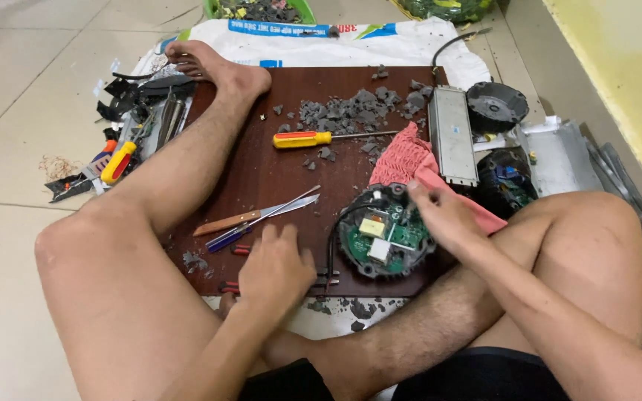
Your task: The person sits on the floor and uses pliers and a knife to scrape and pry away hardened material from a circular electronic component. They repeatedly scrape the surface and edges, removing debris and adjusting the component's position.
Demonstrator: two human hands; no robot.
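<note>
A round black housing with a green circuit board (384, 232) lies on the dark wooden board (276, 174) in front of me. My right hand (443, 215) rests on its right edge, fingers curled over the rim next to a red cloth (404, 157). My left hand (276, 269) is down on the board near its front edge, on red-handled pliers (229, 287) that it mostly hides. Just beyond that hand lie a wooden-handled knife (250, 216) and a blue-handled screwdriver (226, 239).
A yellow-and-red screwdriver (305, 139) and grey rubble (354, 113) lie further back. A long metal box (452, 134) and black round parts (496, 106) sit at right. Tools and scraps (131, 126) lie at left by my outstretched leg. A white sack (321, 43) lies behind.
</note>
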